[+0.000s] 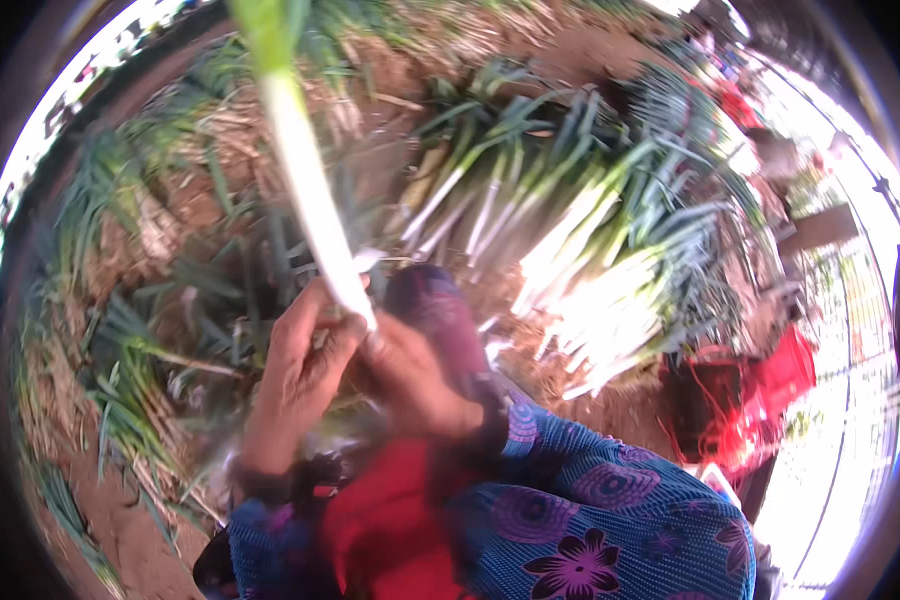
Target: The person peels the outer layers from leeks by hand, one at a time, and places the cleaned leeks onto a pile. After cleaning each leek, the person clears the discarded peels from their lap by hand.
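A long green onion with a white stalk and green leaves rises from between my hands. Its leaf end runs out of the picture at the top. My left hand has its thumb and fingers closed around the root end of the stalk. From the other side, the thumb and fingers of my right hand pinch the same end, and the fingertips of both hands meet there. The stalk looks smooth and bright, though motion blur hides fine detail. Below my hands lie loose green leaves and scraps, partly hidden by the wrists.
Right of my hands, cleaned green onions lie in a broad row, white ends towards me. Bundles with brown, dry outer layers cover the ground to the left. A red container with red strings stands at right. My shoe is just beyond my right hand.
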The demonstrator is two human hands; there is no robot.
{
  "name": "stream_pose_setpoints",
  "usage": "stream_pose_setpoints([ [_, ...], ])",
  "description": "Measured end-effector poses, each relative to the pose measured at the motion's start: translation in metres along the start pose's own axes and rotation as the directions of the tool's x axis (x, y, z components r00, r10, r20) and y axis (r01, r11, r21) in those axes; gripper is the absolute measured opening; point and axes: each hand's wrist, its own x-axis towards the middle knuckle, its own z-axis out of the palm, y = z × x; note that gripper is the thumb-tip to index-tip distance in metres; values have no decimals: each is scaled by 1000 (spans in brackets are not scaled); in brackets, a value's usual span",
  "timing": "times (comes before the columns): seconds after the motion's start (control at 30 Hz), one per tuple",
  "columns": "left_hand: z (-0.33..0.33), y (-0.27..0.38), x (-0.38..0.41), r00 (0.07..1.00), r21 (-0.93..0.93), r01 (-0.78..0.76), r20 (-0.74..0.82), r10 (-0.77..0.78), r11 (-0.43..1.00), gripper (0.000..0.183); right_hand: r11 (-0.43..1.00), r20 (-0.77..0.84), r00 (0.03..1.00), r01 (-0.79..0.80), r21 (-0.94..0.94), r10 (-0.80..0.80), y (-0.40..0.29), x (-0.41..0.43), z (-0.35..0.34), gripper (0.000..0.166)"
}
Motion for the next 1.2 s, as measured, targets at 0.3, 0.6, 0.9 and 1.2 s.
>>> stream_pose_setpoints([
  [0.3,-42,-58,-24,974,22,124,-191,-117,992,30,806,-581,579,264,-530,-572,-138,-36,-156,35],
  [0.6,-76,-136,-127,782,-88,419,-470,-409,903,29,659,-715,246,-279,-698,-654,-121,-147,-449,53],
  [0.9,-220,-169,-254,618,-308,440,-578,-534,843,47,585,-78,904,204,-785,-420,-89,91,-104,29],
  [1.2,-286,-212,-293,316,-572,327,-684,-658,752,27,673,106,984,-19,-740,144,20,190,-1,27],
])
